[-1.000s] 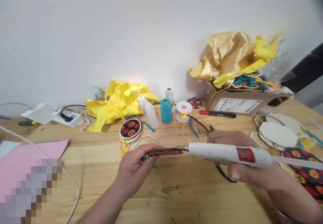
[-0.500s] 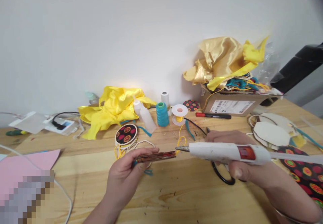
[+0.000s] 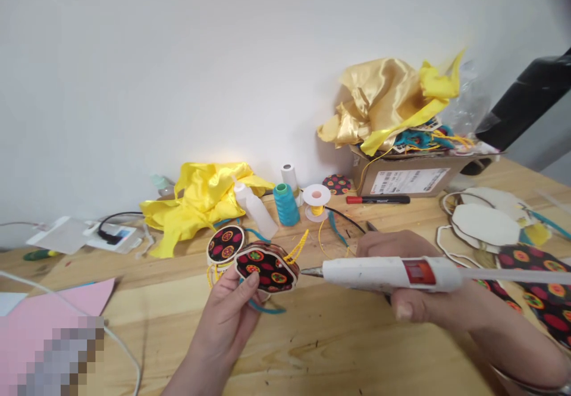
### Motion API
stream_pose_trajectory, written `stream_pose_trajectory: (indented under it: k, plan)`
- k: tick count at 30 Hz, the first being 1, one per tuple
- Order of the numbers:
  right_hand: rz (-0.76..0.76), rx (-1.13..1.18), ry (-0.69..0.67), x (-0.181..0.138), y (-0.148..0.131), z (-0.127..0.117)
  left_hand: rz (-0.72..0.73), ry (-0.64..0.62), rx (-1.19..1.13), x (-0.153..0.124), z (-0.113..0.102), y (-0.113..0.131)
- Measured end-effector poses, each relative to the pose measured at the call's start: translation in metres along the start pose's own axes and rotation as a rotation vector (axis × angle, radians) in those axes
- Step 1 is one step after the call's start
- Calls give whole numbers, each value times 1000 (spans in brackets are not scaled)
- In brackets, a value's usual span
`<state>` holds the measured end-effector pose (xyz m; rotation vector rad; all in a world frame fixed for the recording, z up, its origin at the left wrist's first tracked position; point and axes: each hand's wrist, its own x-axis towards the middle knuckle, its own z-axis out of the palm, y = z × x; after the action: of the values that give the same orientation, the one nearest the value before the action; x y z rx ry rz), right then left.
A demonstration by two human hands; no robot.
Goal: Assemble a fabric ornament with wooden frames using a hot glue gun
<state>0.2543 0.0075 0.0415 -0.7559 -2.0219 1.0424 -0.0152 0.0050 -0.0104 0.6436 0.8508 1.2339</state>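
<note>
My left hand (image 3: 234,301) grips a flat, fabric-covered piece (image 3: 266,270) with a black, red and orange pattern and a pale rim, the thumb across its face. A yellow cord loop (image 3: 298,247) sticks up from its upper right edge, and a teal cord (image 3: 267,308) hangs below. My right hand (image 3: 414,289) is closed around a white hot glue gun (image 3: 366,273) with a clear glue stick at its back. The nozzle points left, close to the piece's right edge; whether they touch I cannot tell. Behind my left hand lies a similar round patterned piece (image 3: 226,244).
At the back stand a teal thread cone (image 3: 286,206), white squeeze bottles (image 3: 261,214) and a spool (image 3: 317,197). Yellow satin (image 3: 196,200) lies left of them. A cardboard box (image 3: 401,176) sits right, behind a red-and-black marker (image 3: 378,200). Pale cutouts (image 3: 484,228) lie right; pink paper (image 3: 57,307) left.
The fabric-covered piece, edge-on before, has been turned so its patterned face shows, its yellow loop now upright. The glue gun has shifted slightly left, staying near the piece's edge.
</note>
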Motion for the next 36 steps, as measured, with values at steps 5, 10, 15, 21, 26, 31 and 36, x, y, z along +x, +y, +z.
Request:
stream_pose_trajectory:
  k: [5, 10, 15, 21, 26, 31, 36]
  plan:
    - [-43, 12, 30, 2, -2, 4, -36, -27, -82, -1, 2, 0]
    - [-24, 13, 99, 4, -7, 7, -33, -37, -37, -1, 6, 0]
    - [-25, -54, 64, 7, -10, 6, -58, -40, 42, -5, 9, 0]
    - [-57, -117, 44, 7, -7, 7, -53, -44, 65, -5, 9, 0]
    - [-39, -112, 60, 5, -3, 7, -75, -68, 66, -5, 6, -1]
    - [-35, -135, 41, 5, -6, 6, -72, -85, 58, -6, 6, -1]
    - [-64, -188, 51, 2, -2, 6, -62, -79, 47, -6, 9, 0]
